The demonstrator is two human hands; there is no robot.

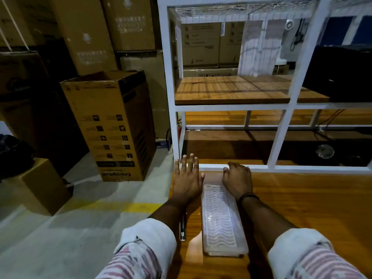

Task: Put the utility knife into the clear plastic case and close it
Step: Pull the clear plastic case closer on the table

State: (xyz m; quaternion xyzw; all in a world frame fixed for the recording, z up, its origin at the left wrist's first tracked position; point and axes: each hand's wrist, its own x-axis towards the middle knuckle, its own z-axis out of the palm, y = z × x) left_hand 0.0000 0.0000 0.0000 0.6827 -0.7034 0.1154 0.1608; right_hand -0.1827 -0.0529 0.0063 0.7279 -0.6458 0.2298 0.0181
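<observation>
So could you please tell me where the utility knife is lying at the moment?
In the head view, the utility knife lies on the wooden table near its left edge, just left of the clear plastic case, partly under the left forearm.

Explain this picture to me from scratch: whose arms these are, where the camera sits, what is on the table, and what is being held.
There is no machine here. One camera worn on a person's head looks forward and down, so you see their own arms. The left hand lies flat and open on the wooden table. The right hand rests curled at the far end of the clear plastic case, which lies closed between the arms. A utility knife lies by the left forearm, near the table edge. Neither hand holds anything.
</observation>
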